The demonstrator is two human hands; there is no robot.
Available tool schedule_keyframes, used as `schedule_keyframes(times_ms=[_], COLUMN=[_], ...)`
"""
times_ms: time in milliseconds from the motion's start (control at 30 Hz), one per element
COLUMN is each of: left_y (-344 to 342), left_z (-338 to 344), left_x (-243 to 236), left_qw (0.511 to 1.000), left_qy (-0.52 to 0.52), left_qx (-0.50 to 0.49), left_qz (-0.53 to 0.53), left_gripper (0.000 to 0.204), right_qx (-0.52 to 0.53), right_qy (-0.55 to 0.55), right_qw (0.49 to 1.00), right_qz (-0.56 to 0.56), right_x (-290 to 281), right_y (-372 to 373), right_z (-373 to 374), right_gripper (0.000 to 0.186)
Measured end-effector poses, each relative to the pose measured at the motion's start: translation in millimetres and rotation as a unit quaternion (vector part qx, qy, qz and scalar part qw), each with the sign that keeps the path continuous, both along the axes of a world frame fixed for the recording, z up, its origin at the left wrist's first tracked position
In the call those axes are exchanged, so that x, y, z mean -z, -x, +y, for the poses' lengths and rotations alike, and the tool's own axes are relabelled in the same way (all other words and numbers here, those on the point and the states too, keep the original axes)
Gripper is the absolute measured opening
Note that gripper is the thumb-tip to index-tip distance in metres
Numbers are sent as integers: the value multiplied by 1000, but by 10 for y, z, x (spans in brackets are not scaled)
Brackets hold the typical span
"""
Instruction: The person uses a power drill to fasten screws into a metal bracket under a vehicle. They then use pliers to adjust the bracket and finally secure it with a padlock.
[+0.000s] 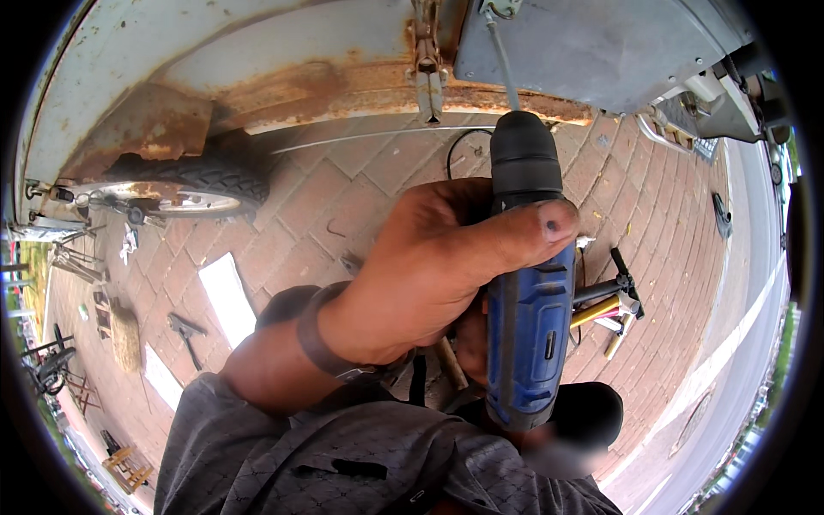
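Observation:
A blue and black cordless drill [530, 335] points away from me toward a rusty vehicle body. From its black chuck [525, 142], a thin metal rod [502, 56] runs up to a fitting at the lower part of a grey panel [592, 51]. My left hand [446, 257], with a band at the wrist, closes round the front of the drill, its thumb lying over the top. Part of my right hand [470, 348] shows below it, beside the drill body. Its fingers are mostly hidden behind the drill and my left arm.
A rusty sill [318, 94] crosses above the brick paving [335, 189], with a wheel [197, 189] at left. White sheets [227, 296] and a pliers-like tool [186, 335] lie on the left. Several handled tools [605, 313] lie right of the drill. A road [730, 318] runs along the far right.

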State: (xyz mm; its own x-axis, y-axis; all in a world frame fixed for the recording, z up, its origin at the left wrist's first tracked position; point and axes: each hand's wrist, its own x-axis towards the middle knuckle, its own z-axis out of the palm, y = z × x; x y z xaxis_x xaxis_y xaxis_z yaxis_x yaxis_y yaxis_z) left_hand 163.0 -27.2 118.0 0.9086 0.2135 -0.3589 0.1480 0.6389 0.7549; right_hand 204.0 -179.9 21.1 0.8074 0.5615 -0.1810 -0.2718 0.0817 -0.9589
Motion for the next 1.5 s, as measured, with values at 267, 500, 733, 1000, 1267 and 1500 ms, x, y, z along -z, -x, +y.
schedule_keyframes(times_ms=[267, 500, 733, 1000, 1267, 1500], left_y=[-7, -12, 4, -6, 5, 10], left_z=[-18, -36, 7, 17, 23, 37], left_x=[5, 58, 63, 25, 41, 13], left_qw=[1000, 999, 1000, 1000, 1000, 1000], left_qy=[-1, -16, -6, 13, 0, 2], left_qx=[-11, -43, -12, 0, 0, 8], left_qz=[-7, -14, 0, 8, 13, 18], left_gripper=[59, 58, 59, 60, 64, 65], right_qx=[13, -3, -27, -5, -25, -32], right_qy=[67, -36, 113, 77, 148, 148], right_qw=[957, 994, 935, 918, 905, 893], right_qz=[-283, -107, -336, -389, -399, -425], right_x=[-112, -221, 3, -68, -60, 28], right_y=[-69, -29, -88, -79, -95, -88], right_z=[129, 166, 17, 68, 21, -32], right_gripper=[30, 33, 47, 55, 51, 53])
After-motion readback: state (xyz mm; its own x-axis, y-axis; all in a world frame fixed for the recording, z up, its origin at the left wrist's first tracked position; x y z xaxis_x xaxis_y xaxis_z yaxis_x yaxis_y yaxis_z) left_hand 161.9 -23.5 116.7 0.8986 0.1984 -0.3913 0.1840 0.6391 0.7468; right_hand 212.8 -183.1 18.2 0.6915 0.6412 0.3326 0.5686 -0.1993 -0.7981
